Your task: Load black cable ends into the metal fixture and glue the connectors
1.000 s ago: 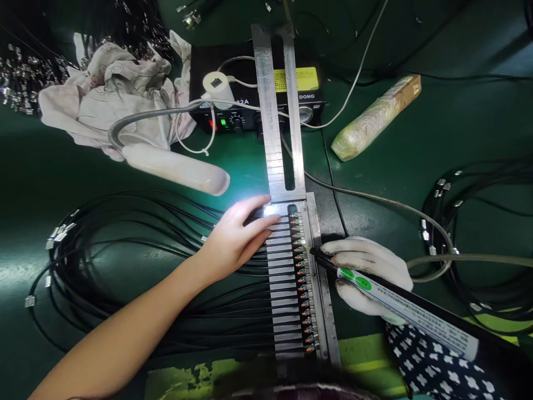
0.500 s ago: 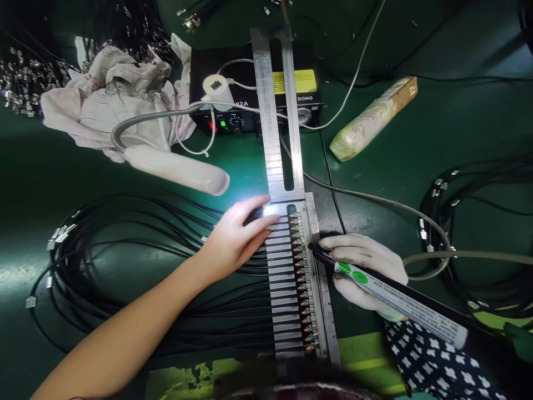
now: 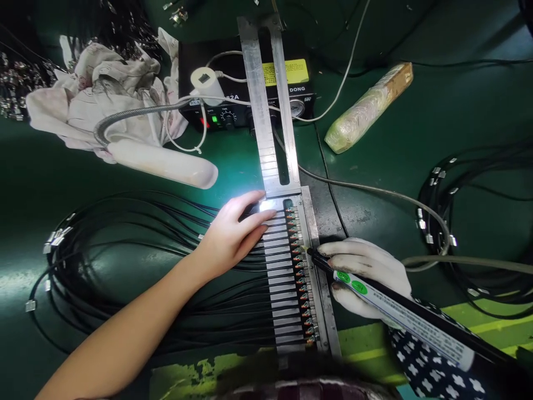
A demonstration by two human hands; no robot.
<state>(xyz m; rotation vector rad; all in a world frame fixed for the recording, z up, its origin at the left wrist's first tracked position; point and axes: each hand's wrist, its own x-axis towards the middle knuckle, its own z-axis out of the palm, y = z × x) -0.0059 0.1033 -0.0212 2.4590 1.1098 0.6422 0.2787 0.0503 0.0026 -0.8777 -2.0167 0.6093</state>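
Pressing bare left hand (image 3: 233, 236), fingers flat and together, on the long slotted metal fixture (image 3: 287, 278) steadying clamped black cables (image 3: 125, 261); gloved right hand (image 3: 366, 275) fingers pinching the black-tipped dispensing pen (image 3: 375, 297), tip touching connector ends.

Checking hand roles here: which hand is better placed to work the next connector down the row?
Right hand: it grips the dispenser pen, tip at the connector row. Left hand lies flat on the fixture.
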